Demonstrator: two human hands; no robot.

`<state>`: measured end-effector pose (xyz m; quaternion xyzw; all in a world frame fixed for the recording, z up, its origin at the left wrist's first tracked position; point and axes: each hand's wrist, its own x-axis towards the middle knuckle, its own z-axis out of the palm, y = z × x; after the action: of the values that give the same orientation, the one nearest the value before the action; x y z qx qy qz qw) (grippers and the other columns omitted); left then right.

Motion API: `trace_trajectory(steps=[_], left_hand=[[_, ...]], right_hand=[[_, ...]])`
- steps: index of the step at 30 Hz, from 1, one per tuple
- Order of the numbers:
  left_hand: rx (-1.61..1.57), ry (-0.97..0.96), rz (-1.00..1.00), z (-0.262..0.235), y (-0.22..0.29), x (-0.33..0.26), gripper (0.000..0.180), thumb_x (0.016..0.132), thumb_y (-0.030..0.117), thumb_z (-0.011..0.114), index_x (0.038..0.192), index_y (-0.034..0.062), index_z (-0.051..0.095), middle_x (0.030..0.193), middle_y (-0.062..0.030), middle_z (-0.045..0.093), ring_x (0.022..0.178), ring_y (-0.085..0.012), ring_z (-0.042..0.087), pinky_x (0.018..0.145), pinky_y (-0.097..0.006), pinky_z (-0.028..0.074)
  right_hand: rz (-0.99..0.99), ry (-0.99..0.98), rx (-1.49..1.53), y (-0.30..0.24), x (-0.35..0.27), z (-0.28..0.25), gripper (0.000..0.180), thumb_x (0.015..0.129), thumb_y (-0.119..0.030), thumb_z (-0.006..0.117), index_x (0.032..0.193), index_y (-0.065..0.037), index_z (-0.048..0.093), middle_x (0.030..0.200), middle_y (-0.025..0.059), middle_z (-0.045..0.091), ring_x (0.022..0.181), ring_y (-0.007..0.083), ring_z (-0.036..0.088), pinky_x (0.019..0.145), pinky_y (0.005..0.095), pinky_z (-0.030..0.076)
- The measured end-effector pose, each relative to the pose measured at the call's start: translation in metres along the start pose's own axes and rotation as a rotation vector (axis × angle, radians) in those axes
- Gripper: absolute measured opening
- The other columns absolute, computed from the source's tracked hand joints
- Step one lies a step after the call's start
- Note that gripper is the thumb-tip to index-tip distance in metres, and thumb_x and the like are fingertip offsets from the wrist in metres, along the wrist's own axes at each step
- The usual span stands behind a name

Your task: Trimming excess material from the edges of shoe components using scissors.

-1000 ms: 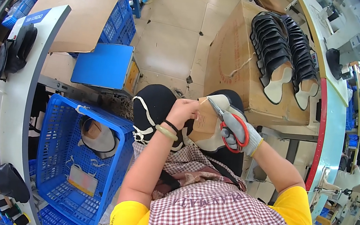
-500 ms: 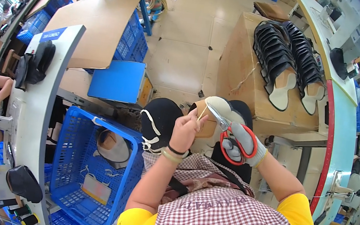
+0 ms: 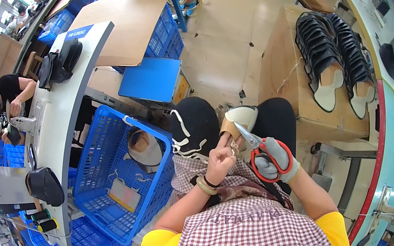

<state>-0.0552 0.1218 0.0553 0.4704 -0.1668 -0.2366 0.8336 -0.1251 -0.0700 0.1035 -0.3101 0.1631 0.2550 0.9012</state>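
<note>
A shoe upper [image 3: 243, 115], cream at the toe with tan lining, rests between my black-clad knees. My left hand [image 3: 222, 162] is closed at its near edge, the fingers pinching a thin pale strip [image 3: 234, 148] that curls beside the fingertips. My right hand [image 3: 273, 161], in a grey-white glove, grips scissors [image 3: 254, 143] by their red handles. The blades reach left toward the upper and lie close to it; whether they touch it I cannot tell. Several white strip offcuts [image 3: 182, 127] lie over my left knee, above a checked apron [image 3: 243, 220].
To my left stands a blue crate [image 3: 93, 158] holding a light-coloured shoe upper [image 3: 145, 151]. Beyond it is a white sewing table [image 3: 95, 55], where another person works. Rows of black shoe uppers [image 3: 317, 49] sit on a cardboard box [image 3: 278, 79] at the right.
My left hand has come down toward my lap with the strip, which was stretched taut before. The scissors have shifted right, away from the strip. The whole view has swung slightly.
</note>
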Motion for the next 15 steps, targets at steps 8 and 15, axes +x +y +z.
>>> trace_trajectory(steps=[8, 15], left_hand=[[0.303, -0.132, -0.056, 0.002, 0.001, -0.017, 0.013, 0.089, 0.007, 0.057, 0.08, -0.0024, 0.06, 0.108, -0.0172, 0.058, 0.107, -0.0224, 0.056, 0.093, -0.031, 0.042], [0.825, 0.092, 0.039, 0.021, 0.047, 0.023, 0.012, 0.084, 0.007, 0.065, 0.092, -0.0025, 0.063, 0.075, -0.0075, 0.062, 0.064, -0.014, 0.062, 0.056, -0.026, 0.049]], right_hand=[[-0.002, 0.079, 0.035, 0.015, -0.047, 0.001, 0.059, 0.094, -0.049, 0.048, 0.142, -0.018, 0.034, 0.066, 0.0006, 0.05, 0.043, 0.0042, 0.036, 0.038, 0.0156, 0.03], [-0.089, 0.103, -0.096, 0.007, -0.054, 0.013, 0.063, 0.092, -0.05, 0.053, 0.14, -0.012, 0.036, 0.066, -0.0026, 0.05, 0.043, 0.0028, 0.039, 0.038, 0.0149, 0.03]])
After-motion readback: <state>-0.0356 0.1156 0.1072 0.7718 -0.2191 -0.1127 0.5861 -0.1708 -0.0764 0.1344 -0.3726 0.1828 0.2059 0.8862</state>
